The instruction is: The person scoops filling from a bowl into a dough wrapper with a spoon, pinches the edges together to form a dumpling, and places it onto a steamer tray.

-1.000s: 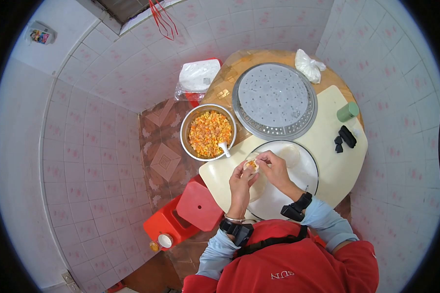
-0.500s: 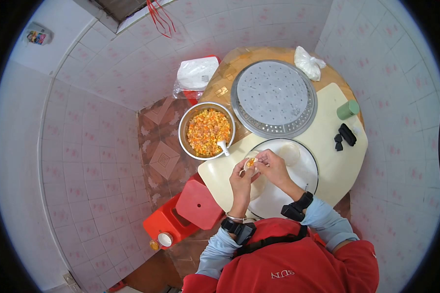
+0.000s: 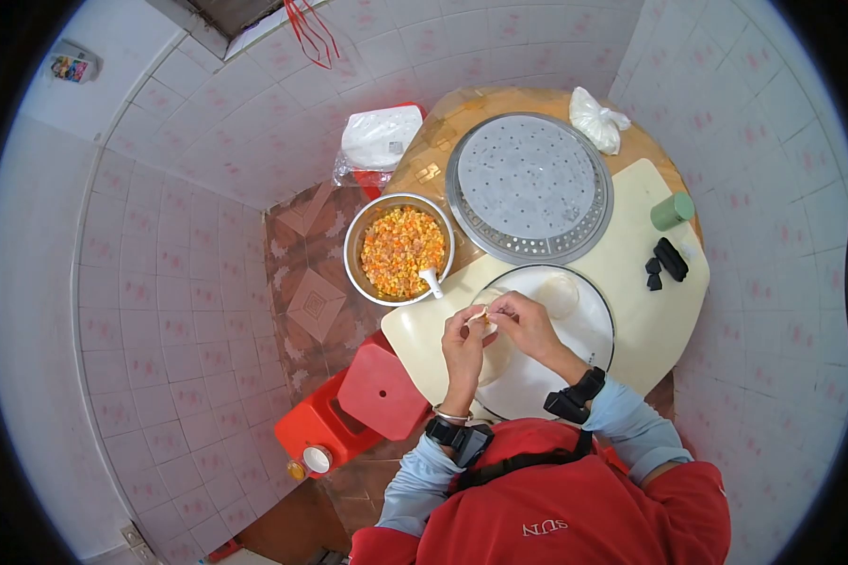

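My left hand [image 3: 463, 348] cups a small round dough wrapper [image 3: 481, 319] with orange filling showing in it. My right hand [image 3: 526, 322] pinches the wrapper's edge from the right, fingers closed on the dough. Both hands hover over the left rim of a white plate [image 3: 582, 344] on the cream board [image 3: 650, 311]. More thin wrappers [image 3: 558, 294] lie on the plate. A steel bowl [image 3: 357, 247] of orange and yellow chopped filling stands to the upper left, a white spoon [image 3: 431, 281] resting in it.
A round perforated steamer tray [image 3: 530, 186] sits behind the plate. A tied white bag [image 3: 597, 122], a green cup [image 3: 672, 211] and small black objects [image 3: 669, 260] lie at the right. A red stool [image 3: 383, 391] and red container [image 3: 316, 435] stand at the left on the tiled floor.
The hands have shifted slightly as the fingers worked along the wrapper's edge; less of the filling shows now. Nothing else has moved.
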Demonstrator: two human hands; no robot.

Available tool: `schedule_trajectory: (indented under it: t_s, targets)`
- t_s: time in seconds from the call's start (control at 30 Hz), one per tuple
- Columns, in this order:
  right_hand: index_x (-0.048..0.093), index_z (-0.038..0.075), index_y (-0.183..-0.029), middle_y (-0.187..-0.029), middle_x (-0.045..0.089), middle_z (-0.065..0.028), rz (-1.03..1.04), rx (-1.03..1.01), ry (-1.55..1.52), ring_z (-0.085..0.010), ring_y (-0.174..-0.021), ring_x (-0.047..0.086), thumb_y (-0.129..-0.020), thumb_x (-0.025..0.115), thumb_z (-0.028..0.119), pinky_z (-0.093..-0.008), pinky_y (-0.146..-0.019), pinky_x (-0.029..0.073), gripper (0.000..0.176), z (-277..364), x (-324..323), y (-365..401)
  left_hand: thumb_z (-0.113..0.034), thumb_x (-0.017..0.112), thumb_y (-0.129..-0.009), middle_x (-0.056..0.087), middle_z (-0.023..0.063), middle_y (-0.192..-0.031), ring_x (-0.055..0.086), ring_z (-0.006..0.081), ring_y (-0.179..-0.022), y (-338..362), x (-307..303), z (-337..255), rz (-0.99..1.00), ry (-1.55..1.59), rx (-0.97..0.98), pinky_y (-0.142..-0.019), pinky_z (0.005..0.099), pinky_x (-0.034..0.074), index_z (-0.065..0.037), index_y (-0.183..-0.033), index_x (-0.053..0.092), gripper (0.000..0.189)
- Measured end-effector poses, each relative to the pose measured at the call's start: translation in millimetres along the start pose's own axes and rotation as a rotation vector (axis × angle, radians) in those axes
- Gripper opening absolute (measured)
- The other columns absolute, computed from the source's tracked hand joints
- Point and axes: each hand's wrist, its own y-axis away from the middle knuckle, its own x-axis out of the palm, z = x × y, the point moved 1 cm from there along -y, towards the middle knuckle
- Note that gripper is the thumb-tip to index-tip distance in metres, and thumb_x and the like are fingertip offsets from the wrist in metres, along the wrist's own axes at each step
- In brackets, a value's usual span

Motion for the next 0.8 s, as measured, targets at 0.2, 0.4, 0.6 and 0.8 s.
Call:
schedule_trajectory:
  t_s: [0.2,0.4,0.6,0.8]
  targets:
    - [0.056,0.001,-0.093,-0.079,0.061,-0.0096,-0.038,0.004,-0.027,-0.0164,-0.071,0.061,-0.080,0.059,0.004,-0.0287,-0.064,0.050,0.014,6,0,-1,-0.005,0.054,-0.087,0.043,0.0028,-0.099,0.053,0.0085,-0.077,-4,0,0,0.021,0.001,0.021,-0.069,0.0278,0.058,-0.002,-0.102,0.060,0.017]
    - [0.055,0.000,-0.094,-0.080,0.062,-0.0103,-0.005,-0.026,-0.005,-0.0166,-0.072,0.062,-0.081,0.059,0.004,-0.0282,-0.065,0.050,0.014,0,1,-2,-0.004,0.053,-0.087,0.042,0.0030,-0.098,0.054,0.0100,-0.080,-6,-2,-1,0.028,-0.031,0.016,-0.069,0.0274,0.058,-0.001,-0.100,0.062,0.016]
    - [0.057,-0.001,-0.093,-0.083,0.063,-0.0073,-0.062,0.056,-0.074,-0.0116,-0.074,0.061,-0.082,0.062,0.007,-0.0259,-0.067,0.050,0.014,-14,5,-3,-0.006,0.054,-0.088,0.049,0.0067,-0.104,0.056,0.0103,-0.084,1,5,-12,-0.037,0.059,0.008,-0.070,0.0268,0.056,0.001,-0.110,0.055,0.023]
    - [0.057,-0.001,-0.090,-0.079,0.064,-0.0101,-0.072,0.029,-0.066,-0.0152,-0.071,0.062,-0.081,0.062,0.006,-0.0270,-0.064,0.050,0.012,-9,6,-4,-0.010,0.056,-0.088,0.057,0.0073,-0.097,0.058,0.0099,-0.077,-1,5,-7,-0.062,0.086,0.034,-0.068,0.0248,0.054,0.001,-0.107,0.054,0.022]
